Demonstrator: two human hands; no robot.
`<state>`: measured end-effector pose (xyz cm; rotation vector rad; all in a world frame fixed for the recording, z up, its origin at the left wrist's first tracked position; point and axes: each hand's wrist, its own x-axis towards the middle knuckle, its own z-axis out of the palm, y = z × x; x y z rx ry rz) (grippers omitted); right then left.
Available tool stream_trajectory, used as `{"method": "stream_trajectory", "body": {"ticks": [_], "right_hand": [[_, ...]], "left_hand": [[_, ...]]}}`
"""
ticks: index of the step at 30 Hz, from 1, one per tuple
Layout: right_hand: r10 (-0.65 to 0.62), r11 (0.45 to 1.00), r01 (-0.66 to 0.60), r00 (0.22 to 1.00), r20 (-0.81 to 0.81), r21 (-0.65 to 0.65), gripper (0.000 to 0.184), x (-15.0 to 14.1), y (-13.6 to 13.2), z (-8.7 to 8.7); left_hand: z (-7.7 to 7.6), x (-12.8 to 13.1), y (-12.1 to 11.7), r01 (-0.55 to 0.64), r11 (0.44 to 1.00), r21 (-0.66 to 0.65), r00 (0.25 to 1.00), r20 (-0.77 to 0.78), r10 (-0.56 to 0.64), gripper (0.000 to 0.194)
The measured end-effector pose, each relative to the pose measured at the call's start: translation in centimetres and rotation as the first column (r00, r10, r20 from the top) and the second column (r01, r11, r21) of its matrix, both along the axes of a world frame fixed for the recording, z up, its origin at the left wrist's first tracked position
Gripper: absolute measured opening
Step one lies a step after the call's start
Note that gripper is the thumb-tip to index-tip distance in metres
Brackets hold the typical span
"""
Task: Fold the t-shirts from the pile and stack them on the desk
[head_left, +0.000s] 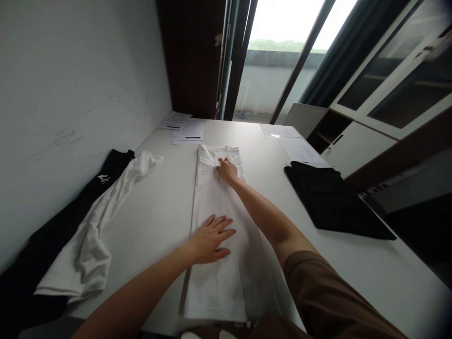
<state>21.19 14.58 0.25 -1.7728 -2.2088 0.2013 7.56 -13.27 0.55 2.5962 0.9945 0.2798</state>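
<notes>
White trousers [215,263] lie folded lengthwise down the middle of the white table [165,207]. My left hand [210,240] rests flat on them with fingers stretched out, near their middle. My right hand [228,170] reaches further away and lies on the upper part near the waistband, fingers spread on the cloth. Neither hand holds anything.
A crumpled white garment [102,221] lies on a black garment [45,235] along the left wall. A folded black cloth [332,197] sits at the right. Paper sheets [183,129] lie at the far end, more papers [300,148] at far right. Cabinets stand to the right.
</notes>
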Motion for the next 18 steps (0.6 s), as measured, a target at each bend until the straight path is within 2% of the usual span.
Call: {"method": "stream_trajectory", "body": {"ticks": [3,6,10,12,14,16,18], "right_hand": [[-0.036,0.999,0.036,0.998,0.057,0.001,0.037,0.7,-0.9,-0.4],[-0.061,0.998,0.063,0.995,0.074,-0.021,0.038,1.9,-1.1,0.0],[-0.072,0.993,0.060,0.991,0.114,0.102,0.039,3.9,-1.7,0.8],[0.000,0.992,-0.019,0.989,0.146,0.128,0.038,4.7,-2.4,0.8],[0.128,0.987,-0.141,0.980,0.152,0.082,0.035,5.3,-3.1,0.3],[0.231,0.971,-0.235,0.969,0.091,0.032,0.032,5.5,-3.7,-0.4],[0.250,0.968,-0.250,0.968,-0.019,0.017,0.032,5.5,-4.1,-0.9]], "left_hand": [[0.1,0.0,0.0,-0.002,1.000,-0.004,1.000,0.000,0.002,0.063],[0.1,-0.1,0.0,-0.002,1.000,-0.005,1.000,0.002,0.002,0.062],[0.2,-0.1,0.0,0.000,1.000,-0.001,1.000,-0.001,0.000,0.061],[0.1,-0.1,0.0,-0.001,1.000,0.001,1.000,0.001,0.001,0.061],[-0.1,-0.1,0.0,-0.003,1.000,0.003,1.000,0.006,0.003,0.061],[-0.2,0.0,0.0,-0.006,1.000,0.008,1.000,0.011,0.006,0.060],[-0.3,0.0,0.0,-0.007,1.000,0.013,1.000,0.010,0.007,0.060]]}}
